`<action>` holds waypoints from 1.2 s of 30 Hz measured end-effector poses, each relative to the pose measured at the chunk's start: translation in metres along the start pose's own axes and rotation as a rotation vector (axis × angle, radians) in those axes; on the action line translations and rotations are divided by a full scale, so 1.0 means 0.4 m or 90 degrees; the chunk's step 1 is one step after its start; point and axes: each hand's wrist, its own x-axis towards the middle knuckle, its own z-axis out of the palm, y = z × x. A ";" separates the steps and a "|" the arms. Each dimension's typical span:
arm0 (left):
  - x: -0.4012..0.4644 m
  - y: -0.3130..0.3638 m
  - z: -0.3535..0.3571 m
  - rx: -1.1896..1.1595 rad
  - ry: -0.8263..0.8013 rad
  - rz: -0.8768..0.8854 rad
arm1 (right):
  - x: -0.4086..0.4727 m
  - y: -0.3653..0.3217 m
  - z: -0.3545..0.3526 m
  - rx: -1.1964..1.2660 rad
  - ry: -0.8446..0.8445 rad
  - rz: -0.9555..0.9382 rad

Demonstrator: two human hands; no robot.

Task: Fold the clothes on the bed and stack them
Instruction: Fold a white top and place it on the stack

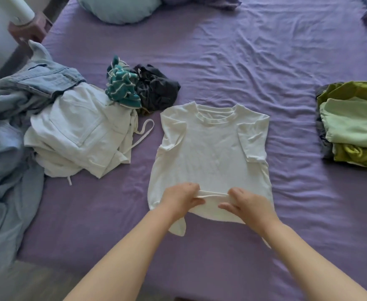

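A white T-shirt (213, 148) lies flat on the purple bed sheet (265, 61), collar away from me, both sleeves folded inward. My left hand (179, 197) and my right hand (245, 203) pinch its lower hem close together near the middle, lifting a small fold of cloth between them. On the right edge sits a stack of folded clothes (354, 127) in green and olive. At the left lies an unfolded heap: white garments (80, 131), light blue denim (47, 77), pale blue fabric (2, 170), a teal striped piece (121, 85) and a dark garment (156, 85).
A pale blue pillow (119, 7) and a bunched purple cover (200, 1) lie at the head of the bed. At the top left another person's hand (26, 29) with a white sleeve rests by the bed's edge. Floor shows at the bottom left.
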 end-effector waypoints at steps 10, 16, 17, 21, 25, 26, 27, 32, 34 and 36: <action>0.230 -0.136 -0.192 -0.157 -0.038 -0.037 | 0.245 0.119 -0.135 0.168 0.005 0.135; 0.395 -0.135 -0.238 -0.272 0.006 -0.057 | 0.366 0.136 -0.159 0.071 0.056 0.265; 0.412 -0.133 -0.230 -0.247 0.012 -0.062 | 0.378 0.141 -0.158 0.047 0.033 0.277; 0.423 -0.137 -0.167 -0.137 0.007 -0.054 | 0.383 0.172 -0.146 -0.019 -0.073 0.311; 0.369 -0.148 -0.122 -0.112 0.177 -0.022 | 0.365 0.200 -0.131 0.131 -0.034 0.315; 0.357 -0.152 -0.114 -0.106 0.216 -0.001 | 0.365 0.204 -0.129 0.205 -0.007 0.309; 0.347 -0.154 -0.108 -0.109 0.230 0.039 | 0.367 0.204 -0.129 0.289 0.022 0.316; 0.327 -0.128 -0.065 0.030 -0.027 0.105 | 0.387 0.188 -0.110 0.615 0.151 0.427; 0.326 -0.118 -0.062 0.111 -0.041 0.113 | 0.386 0.188 -0.101 0.651 0.151 0.452; 0.325 -0.113 -0.063 0.054 0.056 0.150 | 0.379 0.194 -0.099 0.684 0.146 0.466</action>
